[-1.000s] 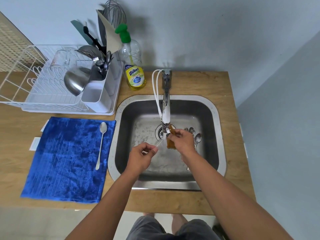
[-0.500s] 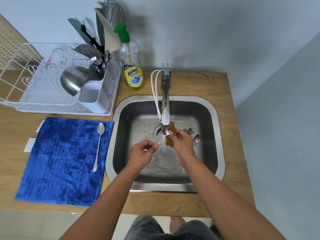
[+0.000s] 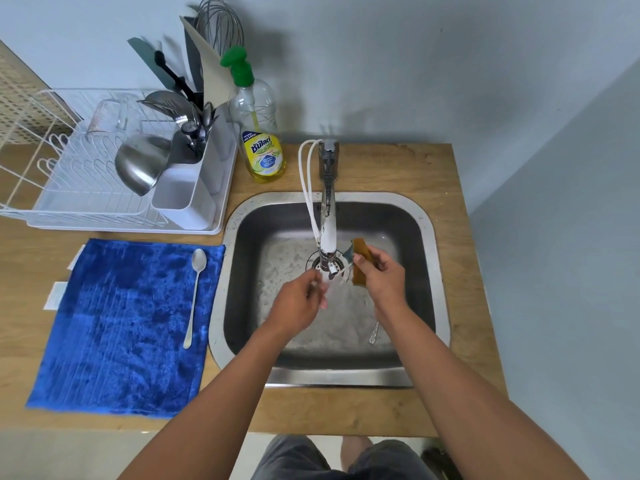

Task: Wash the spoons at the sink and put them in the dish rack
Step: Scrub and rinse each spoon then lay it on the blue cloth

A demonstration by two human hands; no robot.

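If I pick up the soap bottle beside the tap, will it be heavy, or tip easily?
The soap bottle looks mostly empty, with yellow liquid only near the bottom, so it is probably light. Tall and narrow, it may tip if pushed high.

Over the steel sink, under the tap, the right hand grips a brown sponge. The left hand, at nine o'clock from it, pinches a spoon handle, blurred by running water. Another spoon lies on the blue cloth on the desk. The white dish rack sits at ten o'clock.
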